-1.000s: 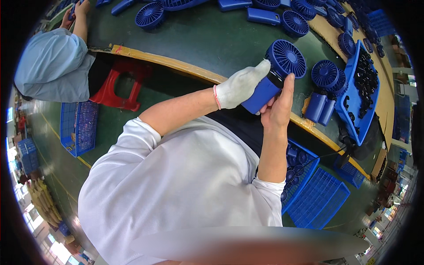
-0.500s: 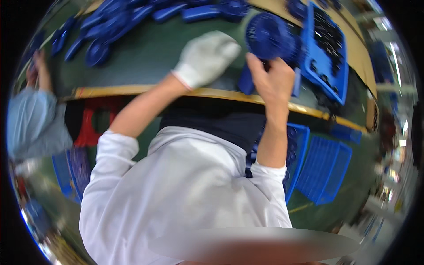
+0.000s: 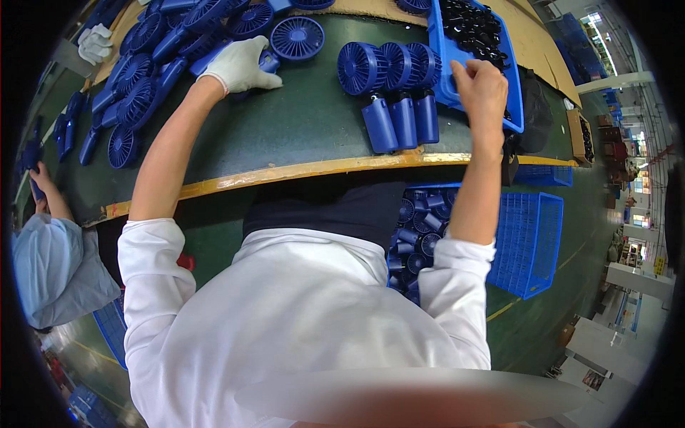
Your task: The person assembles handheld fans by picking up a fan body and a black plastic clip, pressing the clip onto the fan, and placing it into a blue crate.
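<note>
My left hand (image 3: 239, 68), in a white glove, is wrapped round the handle of a blue handheld fan (image 3: 297, 38), which lies on the table at the edge of a pile. Its thumb is stretched out on the near side of the handle. My right hand (image 3: 483, 93) is bare and hangs over the near end of a blue tray (image 3: 447, 91). The thumb stands apart from the bent fingers, and nothing shows between them; some fingertips are hidden. Left of it, three blue handheld fans (image 3: 379, 127) stand close together in a row, their heads away from me.
Small black parts (image 3: 477, 30) fill the tray's far end. A pile of blue fans (image 3: 139, 93) covers the table's far left. Below the yellow table edge (image 3: 285, 171) are a crate of fans (image 3: 417, 235) and a blue crate (image 3: 528, 242). A co-worker (image 3: 61, 264) sits at left.
My left hand has moved left and away from me, to a fan at the pile. My right hand has let go of the fan in the row and moved right to the tray.
</note>
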Action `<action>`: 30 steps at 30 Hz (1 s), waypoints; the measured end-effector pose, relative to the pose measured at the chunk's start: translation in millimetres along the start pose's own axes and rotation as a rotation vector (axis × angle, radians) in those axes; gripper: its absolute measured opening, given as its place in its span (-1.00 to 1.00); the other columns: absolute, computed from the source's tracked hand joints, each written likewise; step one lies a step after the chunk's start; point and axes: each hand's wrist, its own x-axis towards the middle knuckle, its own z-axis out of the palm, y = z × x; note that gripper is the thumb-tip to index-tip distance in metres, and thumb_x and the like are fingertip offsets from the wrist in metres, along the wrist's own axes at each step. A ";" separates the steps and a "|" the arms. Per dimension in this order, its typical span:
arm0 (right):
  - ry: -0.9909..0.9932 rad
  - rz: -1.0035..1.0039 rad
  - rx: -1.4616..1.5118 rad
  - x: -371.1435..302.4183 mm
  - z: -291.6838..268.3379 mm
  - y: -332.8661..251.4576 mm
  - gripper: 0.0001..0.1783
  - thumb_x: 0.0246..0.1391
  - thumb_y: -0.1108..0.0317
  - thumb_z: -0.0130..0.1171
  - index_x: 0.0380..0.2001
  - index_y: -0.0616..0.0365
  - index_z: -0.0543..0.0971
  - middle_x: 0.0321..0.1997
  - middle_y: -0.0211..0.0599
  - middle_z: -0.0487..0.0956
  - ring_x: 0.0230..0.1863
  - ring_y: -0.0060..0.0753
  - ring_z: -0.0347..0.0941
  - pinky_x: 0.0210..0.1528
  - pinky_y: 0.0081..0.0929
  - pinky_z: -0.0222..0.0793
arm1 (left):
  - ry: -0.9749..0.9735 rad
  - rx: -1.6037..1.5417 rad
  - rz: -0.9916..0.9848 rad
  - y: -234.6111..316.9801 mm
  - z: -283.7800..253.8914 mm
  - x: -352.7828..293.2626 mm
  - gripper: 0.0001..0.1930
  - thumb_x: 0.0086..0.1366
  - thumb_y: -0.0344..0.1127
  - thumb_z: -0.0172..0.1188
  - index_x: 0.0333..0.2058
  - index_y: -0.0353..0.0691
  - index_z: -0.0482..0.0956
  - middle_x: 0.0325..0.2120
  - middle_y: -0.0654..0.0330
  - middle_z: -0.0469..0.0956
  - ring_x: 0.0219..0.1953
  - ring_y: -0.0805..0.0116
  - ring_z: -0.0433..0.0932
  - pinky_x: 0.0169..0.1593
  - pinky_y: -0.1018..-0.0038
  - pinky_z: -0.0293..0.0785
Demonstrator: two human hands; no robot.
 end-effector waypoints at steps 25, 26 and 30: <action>-0.011 0.149 1.529 -128.4 17.3 -156.5 -0.79 0.06 0.63 0.23 -0.19 0.37 0.57 -0.25 -0.28 0.57 -0.34 -0.56 0.45 -0.28 -0.64 0.41 | 0.358 -1.087 -0.286 12.2 33.9 -102.7 -0.50 0.26 0.10 0.15 -0.55 -0.28 0.63 -0.70 0.21 0.52 -0.55 0.42 0.54 -0.41 0.48 0.44; -0.022 0.142 1.564 -133.0 20.8 -162.6 -0.78 0.05 0.64 0.24 -0.19 0.37 0.57 -0.24 -0.28 0.57 -0.33 -0.56 0.46 -0.27 -0.64 0.41 | 0.396 -1.280 -0.261 17.2 35.3 -107.3 -0.52 0.31 0.06 0.10 -0.42 -0.34 0.60 -0.58 0.20 0.54 -0.48 0.43 0.54 -0.32 0.50 0.45; -0.085 0.193 1.737 -144.0 18.3 -185.8 -0.75 0.05 0.66 0.21 -0.15 0.39 0.55 -0.21 -0.14 0.56 -0.30 -0.38 0.54 -0.33 -0.54 0.53 | 0.340 -1.579 -0.196 43.2 37.6 -125.4 -0.63 0.34 -0.15 0.01 -0.20 -0.43 0.53 -0.27 0.08 0.60 -0.21 0.39 0.56 -0.05 0.48 0.45</action>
